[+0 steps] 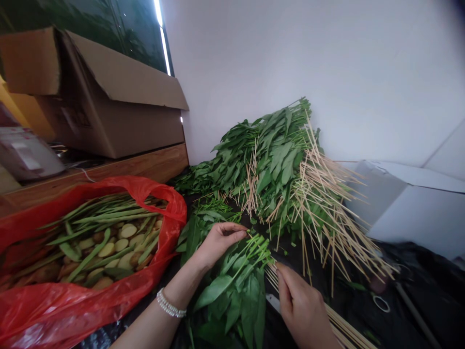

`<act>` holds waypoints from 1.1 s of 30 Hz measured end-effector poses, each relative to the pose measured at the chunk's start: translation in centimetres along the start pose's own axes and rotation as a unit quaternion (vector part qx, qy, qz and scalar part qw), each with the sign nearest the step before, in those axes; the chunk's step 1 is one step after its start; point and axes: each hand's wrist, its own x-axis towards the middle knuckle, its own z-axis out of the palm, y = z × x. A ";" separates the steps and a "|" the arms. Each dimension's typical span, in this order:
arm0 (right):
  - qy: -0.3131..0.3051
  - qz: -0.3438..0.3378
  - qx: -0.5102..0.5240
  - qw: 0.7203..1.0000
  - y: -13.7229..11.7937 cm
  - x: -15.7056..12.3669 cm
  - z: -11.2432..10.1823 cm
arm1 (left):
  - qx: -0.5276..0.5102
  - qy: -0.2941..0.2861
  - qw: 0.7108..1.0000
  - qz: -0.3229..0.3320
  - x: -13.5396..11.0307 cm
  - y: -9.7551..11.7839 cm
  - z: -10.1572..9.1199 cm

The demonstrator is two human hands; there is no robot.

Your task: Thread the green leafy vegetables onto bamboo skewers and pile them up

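Note:
My left hand [220,241], with a pearl bracelet [170,304] on the wrist, pinches the cut stem ends of a bunch of green leafy stalks [236,286] lying in front of me. My right hand [301,303] is closed around a bundle of thin bamboo skewers [345,327] whose tips meet the stems near my left fingers. Behind them rises a big heap of leafy greens threaded on skewers [286,169], sticks fanning out to the right.
A red plastic bag [72,300] at left holds sliced potato pieces and green stalks. Cardboard boxes [109,102] sit on a wooden ledge at back left. A white box [410,203] stands at right, with a small ring [381,303] on the dark surface.

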 end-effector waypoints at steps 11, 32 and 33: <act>-0.017 -0.002 -0.002 1.000 0.1 -0.2 0.1 | 0.021 -0.008 1.000 -0.007 0.0 0.1 0.1; -0.023 0.007 0.039 0.999 0.2 -0.4 0.2 | -0.066 -0.043 0.995 -0.064 -0.2 -0.5 0.4; -0.028 0.002 0.054 0.998 0.0 -0.3 0.0 | -0.078 -0.027 0.995 -0.053 -0.1 -0.3 0.2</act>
